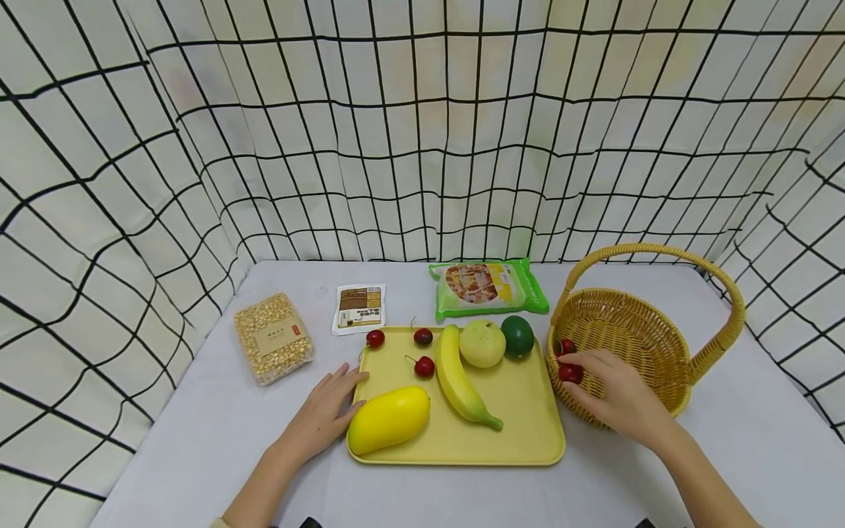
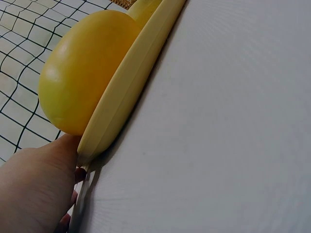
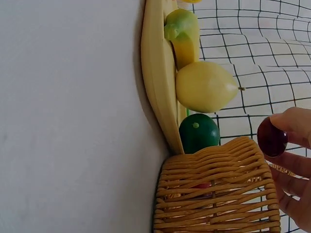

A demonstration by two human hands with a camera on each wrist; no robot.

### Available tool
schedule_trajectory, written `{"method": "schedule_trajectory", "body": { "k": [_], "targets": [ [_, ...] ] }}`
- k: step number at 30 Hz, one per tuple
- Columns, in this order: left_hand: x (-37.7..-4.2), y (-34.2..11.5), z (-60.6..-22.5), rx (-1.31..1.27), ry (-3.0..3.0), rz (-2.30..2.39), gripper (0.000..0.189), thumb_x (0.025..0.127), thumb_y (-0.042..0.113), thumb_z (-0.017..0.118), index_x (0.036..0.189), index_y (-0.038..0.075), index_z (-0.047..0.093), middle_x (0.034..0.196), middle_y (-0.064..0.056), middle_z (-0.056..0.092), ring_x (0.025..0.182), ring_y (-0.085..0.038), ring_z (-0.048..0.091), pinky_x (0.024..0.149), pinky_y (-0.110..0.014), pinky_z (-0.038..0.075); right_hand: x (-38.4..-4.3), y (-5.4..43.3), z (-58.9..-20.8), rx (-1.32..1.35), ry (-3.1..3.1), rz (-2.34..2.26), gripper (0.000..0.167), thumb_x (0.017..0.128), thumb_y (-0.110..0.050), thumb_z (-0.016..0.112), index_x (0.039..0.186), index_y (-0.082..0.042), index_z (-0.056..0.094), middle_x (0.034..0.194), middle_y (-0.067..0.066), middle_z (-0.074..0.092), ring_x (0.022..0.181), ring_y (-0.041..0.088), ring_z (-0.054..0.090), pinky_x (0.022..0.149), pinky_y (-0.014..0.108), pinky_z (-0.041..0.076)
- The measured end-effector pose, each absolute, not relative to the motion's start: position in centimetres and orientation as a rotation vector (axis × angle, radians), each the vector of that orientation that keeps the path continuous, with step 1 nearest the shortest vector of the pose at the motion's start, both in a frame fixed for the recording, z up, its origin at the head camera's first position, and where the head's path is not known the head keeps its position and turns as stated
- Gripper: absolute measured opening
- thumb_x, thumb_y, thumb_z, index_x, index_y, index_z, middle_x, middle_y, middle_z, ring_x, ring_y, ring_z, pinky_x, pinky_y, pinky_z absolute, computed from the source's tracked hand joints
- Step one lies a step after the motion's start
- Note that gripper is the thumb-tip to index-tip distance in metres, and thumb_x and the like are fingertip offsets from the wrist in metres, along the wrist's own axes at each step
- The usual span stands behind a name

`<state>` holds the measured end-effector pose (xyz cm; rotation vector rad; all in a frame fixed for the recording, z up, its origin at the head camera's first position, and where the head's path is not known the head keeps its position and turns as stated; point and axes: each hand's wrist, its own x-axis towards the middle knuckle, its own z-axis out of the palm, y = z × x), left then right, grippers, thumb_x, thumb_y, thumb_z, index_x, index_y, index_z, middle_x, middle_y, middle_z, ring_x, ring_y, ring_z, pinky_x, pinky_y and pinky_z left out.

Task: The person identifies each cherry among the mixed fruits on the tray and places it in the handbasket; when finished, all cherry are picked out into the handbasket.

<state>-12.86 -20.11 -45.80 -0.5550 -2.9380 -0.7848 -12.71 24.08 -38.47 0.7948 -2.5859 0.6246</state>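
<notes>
My right hand (image 1: 610,385) pinches a dark red cherry (image 3: 272,137) between thumb and fingers, over the near left rim of the wicker basket (image 1: 634,323). Another cherry (image 1: 566,346) shows just behind it inside that rim. On the left, my left hand (image 1: 323,411) rests at the edge of the yellow tray (image 1: 521,440), fingers extended, thumb over the rim beside a yellow mango (image 1: 391,420). Also on the tray are a banana (image 1: 462,381), a pale green round fruit (image 1: 483,343), a dark green fruit (image 1: 518,336) and cherries (image 1: 425,367) near the back left.
Behind the tray lie a green food packet (image 1: 488,287) and a small white-and-brown pouch (image 1: 359,308). A bag of corn kernels (image 1: 273,337) is at the left. The basket's tall handle (image 1: 660,251) arches above it. White walls with black netting (image 1: 449,132) enclose the table.
</notes>
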Motion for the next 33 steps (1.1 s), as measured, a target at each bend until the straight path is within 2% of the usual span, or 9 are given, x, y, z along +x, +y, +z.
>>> {"method": "schedule_trajectory", "body": {
  "k": [14,18,22,29,33],
  "targets": [
    [-12.9,-20.0,-45.9,-0.562,-2.938,-0.783,0.043,0.090,0.023,0.060,0.130,0.010,0.050,0.136,-0.009,0.046,0.133,-0.030,0.027,0.109,-0.048,0.018,-13.6,25.0,-39.3,0.620,-2.695,0.672,0.033,0.079,-0.013,0.070,0.110,-0.005,0.062,0.102,0.012,0.064,0.091,0.029,0.060,0.071,0.045,0.053],
    [-13.0,-20.0,-45.9,-0.563,-2.939,-0.785,0.043,0.090,0.023,0.060,0.130,0.011,0.050,0.136,-0.009,0.046,0.133,-0.029,0.027,0.109,-0.048,0.018,-14.0,25.3,-39.7,0.613,-2.706,0.678,0.033,0.080,-0.011,0.070,0.110,-0.003,0.062,0.102,0.013,0.064,0.091,0.029,0.061,0.071,0.045,0.053],
    [-13.0,-20.0,-45.9,-0.557,-2.946,-0.788,0.044,0.090,0.024,0.059,0.130,0.011,0.049,0.136,-0.009,0.046,0.134,-0.029,0.027,0.109,-0.048,0.018,-14.2,25.4,-39.8,0.603,-2.735,0.685,0.032,0.080,-0.010,0.069,0.110,-0.003,0.062,0.102,0.013,0.065,0.089,0.028,0.061,0.070,0.043,0.053],
    [-13.0,-20.0,-45.8,-0.542,-2.957,-0.793,0.044,0.090,0.025,0.060,0.131,0.012,0.049,0.137,-0.008,0.045,0.134,-0.029,0.026,0.109,-0.048,0.017,-14.5,25.6,-40.2,0.583,-2.811,0.699,0.030,0.079,-0.011,0.069,0.108,-0.006,0.063,0.095,0.006,0.065,0.077,0.016,0.057,0.058,0.027,0.048],
    [-12.9,-20.1,-45.9,-0.545,-2.954,-0.785,0.044,0.090,0.025,0.059,0.130,0.012,0.050,0.137,-0.009,0.045,0.134,-0.029,0.027,0.109,-0.048,0.017,-14.8,25.6,-40.4,0.595,-2.844,0.721,0.028,0.079,-0.010,0.069,0.107,-0.008,0.063,0.094,0.004,0.065,0.077,0.014,0.057,0.059,0.026,0.048]
  ]
}}
